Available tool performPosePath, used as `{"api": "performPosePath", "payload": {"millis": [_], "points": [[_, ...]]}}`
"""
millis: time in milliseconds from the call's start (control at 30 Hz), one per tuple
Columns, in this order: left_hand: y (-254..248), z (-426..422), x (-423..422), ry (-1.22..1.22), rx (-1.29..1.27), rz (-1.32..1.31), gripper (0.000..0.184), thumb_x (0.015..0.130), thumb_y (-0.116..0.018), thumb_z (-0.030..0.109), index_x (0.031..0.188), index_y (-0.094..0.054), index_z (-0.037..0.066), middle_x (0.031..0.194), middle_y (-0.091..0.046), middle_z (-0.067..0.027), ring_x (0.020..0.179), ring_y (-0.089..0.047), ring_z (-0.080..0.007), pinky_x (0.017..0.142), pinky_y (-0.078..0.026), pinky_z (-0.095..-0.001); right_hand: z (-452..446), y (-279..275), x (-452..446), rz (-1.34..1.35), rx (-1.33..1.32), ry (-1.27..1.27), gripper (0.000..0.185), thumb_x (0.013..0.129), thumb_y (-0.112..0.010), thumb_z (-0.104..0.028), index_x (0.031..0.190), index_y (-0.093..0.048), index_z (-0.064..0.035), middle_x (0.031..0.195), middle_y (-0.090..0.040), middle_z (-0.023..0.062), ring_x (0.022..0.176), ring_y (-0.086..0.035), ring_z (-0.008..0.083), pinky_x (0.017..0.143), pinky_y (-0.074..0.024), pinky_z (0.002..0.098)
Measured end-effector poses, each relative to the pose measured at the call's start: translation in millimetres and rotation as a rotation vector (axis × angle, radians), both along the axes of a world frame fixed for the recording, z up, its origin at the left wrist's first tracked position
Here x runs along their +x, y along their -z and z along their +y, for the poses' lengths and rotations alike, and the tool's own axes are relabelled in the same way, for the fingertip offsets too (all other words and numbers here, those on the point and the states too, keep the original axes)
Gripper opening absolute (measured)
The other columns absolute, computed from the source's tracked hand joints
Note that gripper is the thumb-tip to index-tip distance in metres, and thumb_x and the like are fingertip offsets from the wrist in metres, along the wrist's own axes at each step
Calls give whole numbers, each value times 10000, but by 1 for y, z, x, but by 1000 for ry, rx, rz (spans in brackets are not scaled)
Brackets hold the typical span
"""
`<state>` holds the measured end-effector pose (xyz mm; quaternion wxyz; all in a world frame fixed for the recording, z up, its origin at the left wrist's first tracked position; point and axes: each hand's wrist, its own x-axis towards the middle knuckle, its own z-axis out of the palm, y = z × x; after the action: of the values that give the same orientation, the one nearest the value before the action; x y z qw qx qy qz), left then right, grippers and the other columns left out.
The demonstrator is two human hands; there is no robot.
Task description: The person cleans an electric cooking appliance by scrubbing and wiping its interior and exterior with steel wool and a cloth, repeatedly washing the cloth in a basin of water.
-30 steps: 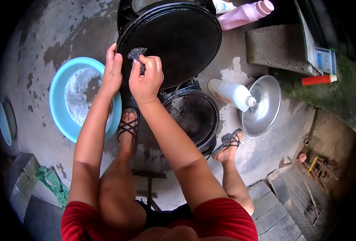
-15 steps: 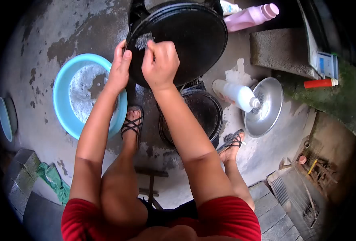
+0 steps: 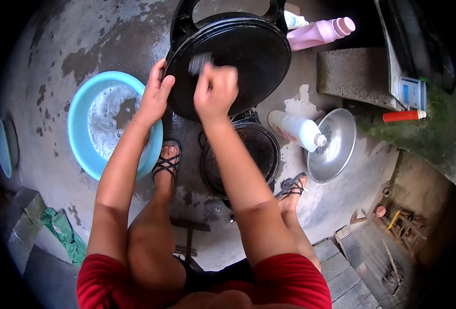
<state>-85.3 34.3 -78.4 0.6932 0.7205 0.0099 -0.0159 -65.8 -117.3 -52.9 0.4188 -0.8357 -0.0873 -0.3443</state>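
A large round black pan [image 3: 253, 67] stands tilted, its flat inner face turned towards me and black handle-like arms at its top. My left hand [image 3: 155, 98] is closed round the pan's left rim, thumb on the near side. My right hand [image 3: 216, 93], smeared by motion, is closed on a grey steel wool scrubber [image 3: 200, 63] that lies against the pan's upper left face. Below the pan, a second round black part [image 3: 241, 157] rests on the floor between my feet, partly behind my right forearm.
A light blue basin [image 3: 76, 131] of sudsy water stands left. At right are a white bottle [image 3: 297, 129] leaning over a metal bowl [image 3: 341, 154], a pink bottle [image 3: 318, 35], a concrete block [image 3: 351, 74] and a red tube [image 3: 404, 116]. The concrete floor [image 3: 48, 103] has wet patches.
My right hand and the scrubber have moved a little right and down across the pan's face. My left hand keeps its hold on the rim. The view has shifted slightly.
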Motion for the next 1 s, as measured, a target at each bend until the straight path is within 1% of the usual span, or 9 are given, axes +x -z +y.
{"api": "performPosePath", "payload": {"millis": [100, 200, 300, 333, 400, 600, 733, 800, 1000], "points": [[-1, -1, 3, -10, -49, -2, 612, 963, -498, 370, 1390, -290, -15, 1349, -416, -135, 1276, -366, -214, 1082, -247, -323, -18, 66, -86, 312, -52, -41, 107, 763, -666, -26, 844, -612, -71, 752, -539, 115, 678, -569, 309, 568, -465, 382], [-1, -4, -4, -45, -31, -9, 609, 960, -504, 369, 1390, -296, -9, 1352, -417, -136, 1279, -365, -218, 1082, -248, -326, -44, 62, -115, 552, -21, -70, 123, 815, -630, -37, 937, -624, -54, 803, -590, 78, 701, -600, 253, 606, -483, 343], [4, -8, -3, -69, -27, -19, 605, 958, -508, 368, 1388, -306, -7, 1357, -419, -144, 1287, -363, -225, 1085, -248, -334, -72, 51, -118, 1068, 1155, -159, 168, 917, -508, -23, 1071, -576, -31, 982, -634, 5, 777, -591, 103, 667, -462, 213], [5, -10, -3, -88, -53, -48, 609, 947, -536, 346, 1387, -307, -7, 1361, -420, -145, 1285, -369, -226, 1086, -252, -339, -84, 34, -117, 1017, 1543, -308, 215, 909, -488, -33, 1111, -557, -59, 1000, -630, 30, 840, -594, 135, 672, -469, 240], [3, -19, -9, -154, 71, -45, 621, 939, -543, 350, 1401, -305, 12, 1380, -403, -131, 1290, -358, -228, 1080, -255, -339, -103, 14, -122, 1003, 1812, -437, 259, 900, -479, -64, 1154, -525, -75, 1052, -625, 63, 936, -597, 190, 729, -497, 317], [4, -31, -17, -290, 112, 6, 716, 802, -747, 235, 1353, -362, -12, 1312, -466, -151, 1220, -442, -234, 1047, -318, -326, -149, -22, -137, 873, 1886, -409, 296, 877, -497, -90, 1173, -509, -94, 1140, -604, 92, 1060, -578, 291, 808, -512, 402], [5, -33, -16, -331, 173, 39, 667, 815, -737, 255, 1327, -397, -3, 1278, -484, -142, 1185, -463, -236, 1032, -331, -330, -184, -45, -160, 809, 1785, -285, 488, 847, -470, -59, 1310, -429, -209, 1111, -582, 91, 904, -587, 265, 674, -496, 347], [0, -37, -16, -344, 122, 38, 648, 822, -731, 262, 1319, -410, -2, 1250, -509, -137, 1166, -479, -228, 1021, -342, -325, -208, -48, -179, 833, 1733, 4, 511, 834, -434, -44, 1311, -419, -227, 1062, -574, 74, 792, -555, 236, 596, -438, 298], [-2, -40, -17, -380, 149, 44, 643, 827, -727, 272, 1311, -418, -17, 1245, -516, -137, 1154, -487, -225, 1010, -349, -318, -283, -71, -194, 764, 1754, 330, 348, 856, -453, -322, 1162, -517, -169, 919, -597, 51, 699, -543, 238, 533, -407, 321]]}}
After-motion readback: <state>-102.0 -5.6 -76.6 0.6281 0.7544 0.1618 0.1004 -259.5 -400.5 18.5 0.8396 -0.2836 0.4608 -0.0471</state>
